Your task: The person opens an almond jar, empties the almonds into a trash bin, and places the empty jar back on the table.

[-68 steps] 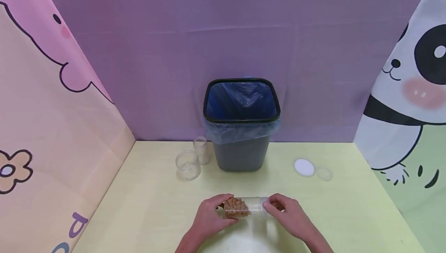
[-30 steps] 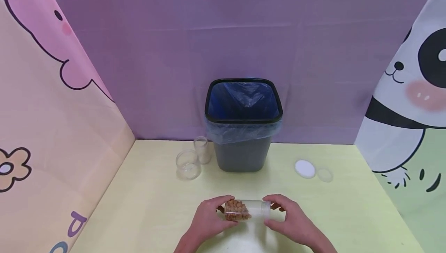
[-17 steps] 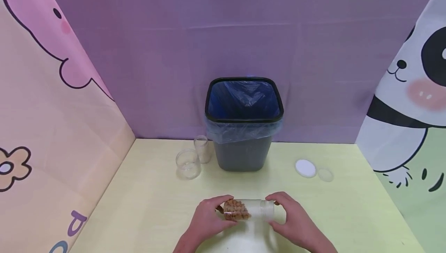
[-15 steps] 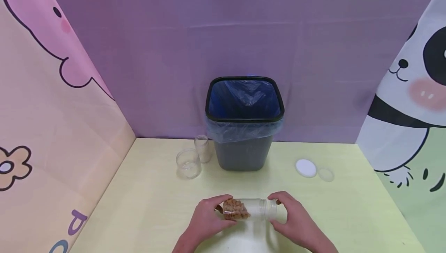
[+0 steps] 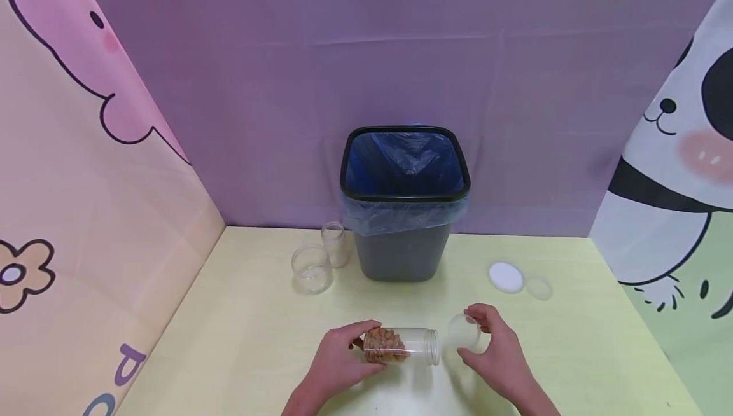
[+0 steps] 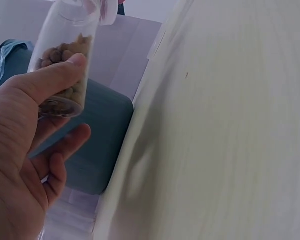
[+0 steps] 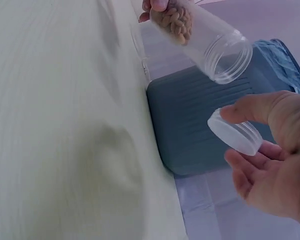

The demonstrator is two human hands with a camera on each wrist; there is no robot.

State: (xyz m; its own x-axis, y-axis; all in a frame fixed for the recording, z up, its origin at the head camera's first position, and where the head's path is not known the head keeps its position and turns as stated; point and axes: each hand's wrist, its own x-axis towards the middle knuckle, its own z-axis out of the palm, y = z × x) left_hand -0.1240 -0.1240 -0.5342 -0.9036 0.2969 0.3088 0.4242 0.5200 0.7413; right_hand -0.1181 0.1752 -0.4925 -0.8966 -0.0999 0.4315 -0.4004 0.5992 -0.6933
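My left hand point(image 5: 342, 357) grips the base end of a clear jar point(image 5: 418, 343) lying sideways above the table. Brown nut-like pieces point(image 5: 385, 345) are heaped at the base inside it, and its threaded mouth, uncovered, faces right. A translucent screw lid point(image 5: 464, 332) is pinched by its edge between the thumb and fingers of my right hand point(image 5: 497, 355), a short gap to the right of the mouth. In the right wrist view the lid point(image 7: 234, 133) is tilted, below the jar's open mouth point(image 7: 229, 56).
A grey bin point(image 5: 401, 254) with a blue liner stands at the back middle. Left of it are a clear round container point(image 5: 312, 270) and a clear tall cup point(image 5: 336, 245). A white disc point(image 5: 506, 277) and a clear disc point(image 5: 539, 288) lie at the right.
The lid has come off the jar's mouth. My right hand has moved right and slightly away with it, turning it, while my left hand keeps hold of the jar nearly in place.
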